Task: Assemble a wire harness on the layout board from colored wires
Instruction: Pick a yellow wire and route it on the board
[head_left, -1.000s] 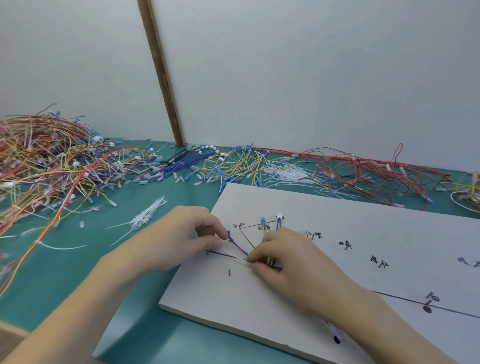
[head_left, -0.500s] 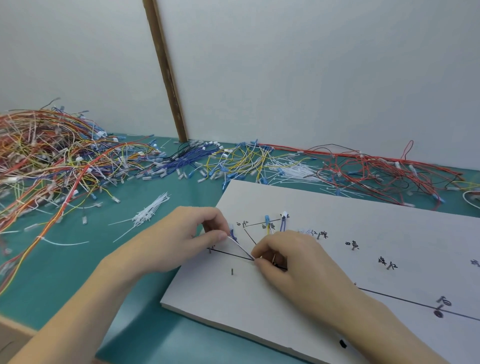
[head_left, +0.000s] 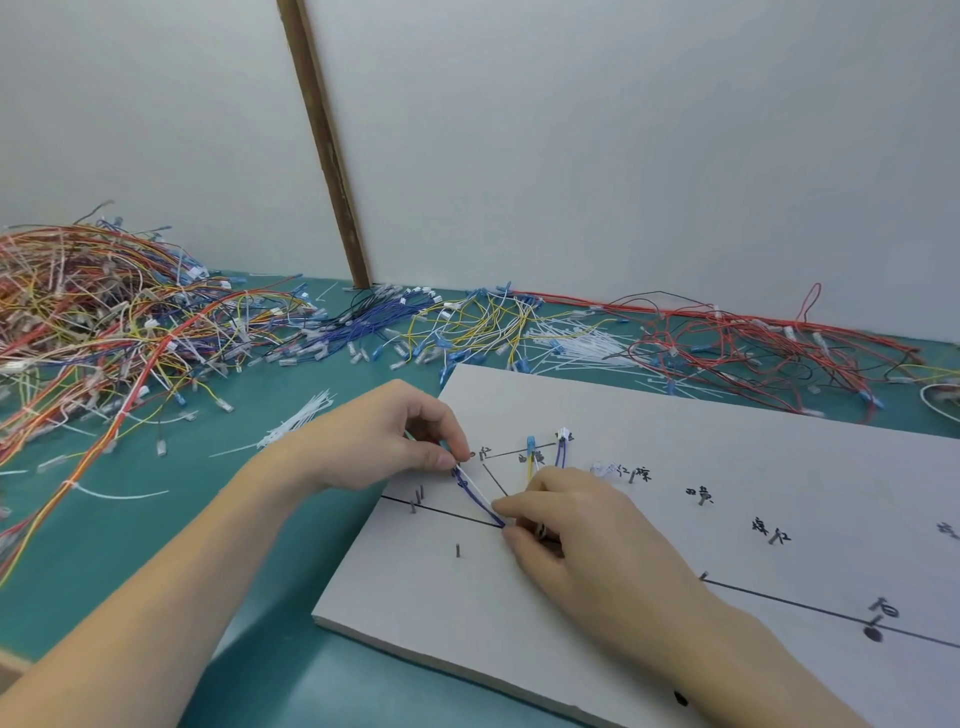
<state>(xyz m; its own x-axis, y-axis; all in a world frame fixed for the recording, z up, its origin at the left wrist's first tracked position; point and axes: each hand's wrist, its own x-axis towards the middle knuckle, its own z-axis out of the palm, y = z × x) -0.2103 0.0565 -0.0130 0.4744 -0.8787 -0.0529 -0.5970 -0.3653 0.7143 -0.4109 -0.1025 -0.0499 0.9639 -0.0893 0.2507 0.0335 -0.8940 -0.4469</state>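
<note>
**Two hands stretch a short wire across the layout board**

At the far left of the frame, a large tangled heap of red, orange and yellow wires (head_left: 88, 322) lies on the teal counter (head_left: 249, 519). To its right, near mid-frame, a small bundle of white cable ties (head_left: 304, 418) lies loose on the counter.

The left hand (head_left: 379, 441) reaches in from the lower left. Its fingers (head_left: 441, 460) are narrow, thumb and forefinger pinching the upper end of a short blue and white wire (head_left: 480, 501). That wire runs taut down and to the right over the flat white layout board (head_left: 675, 441), which fills the lower right of the frame and carries black lines, handwritten marks and small metal pins (head_left: 417, 500).

The right hand (head_left: 587, 540), at lower centre, has its fingers curled tight, pinching the wire's lower end at a black line. Just above it, a yellow wire with a blue terminal (head_left: 530, 448) and a blue wire with a white connector (head_left: 562, 439) stand on the board.

Along the back wall, blue, yellow, white and red wires (head_left: 727, 348) spread to the right edge.
</note>
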